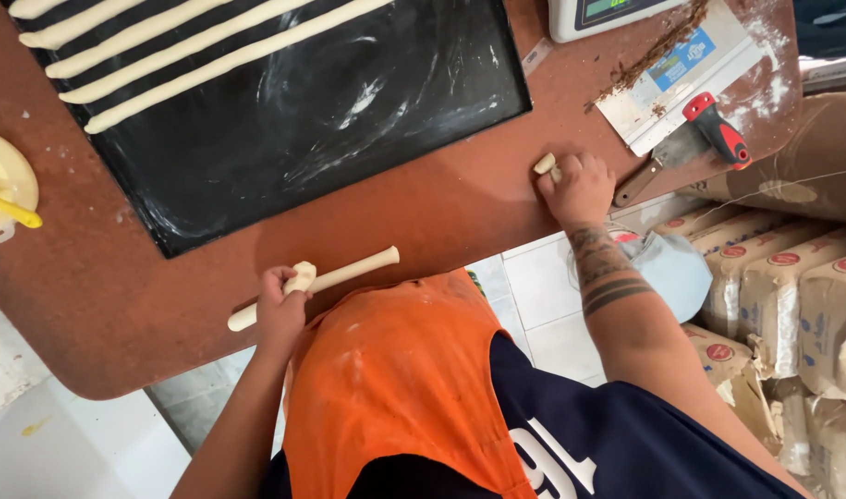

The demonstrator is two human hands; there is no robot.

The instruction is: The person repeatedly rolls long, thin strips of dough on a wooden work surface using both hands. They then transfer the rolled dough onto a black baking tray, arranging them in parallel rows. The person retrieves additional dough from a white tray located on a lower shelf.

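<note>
My left hand (280, 308) rests on a long pale dough stick (349, 272) that lies on the reddish-brown table (441, 212) near its front edge. A small lump of dough sits under my left fingers. My right hand (580, 188) is closed around a small piece of dough (544, 164) further right on the table. Several rolled dough sticks (182, 46) lie side by side on a black floured baking tray (349, 111) beyond both hands.
A scale (598, 17) stands at the table's far edge. Beside it lie a metal scraper (681, 74) and a red-handled scraper (714, 129). A yellow and cream tool (2, 185) sits at the left. Stacked flour sacks (792, 296) stand on the floor at right.
</note>
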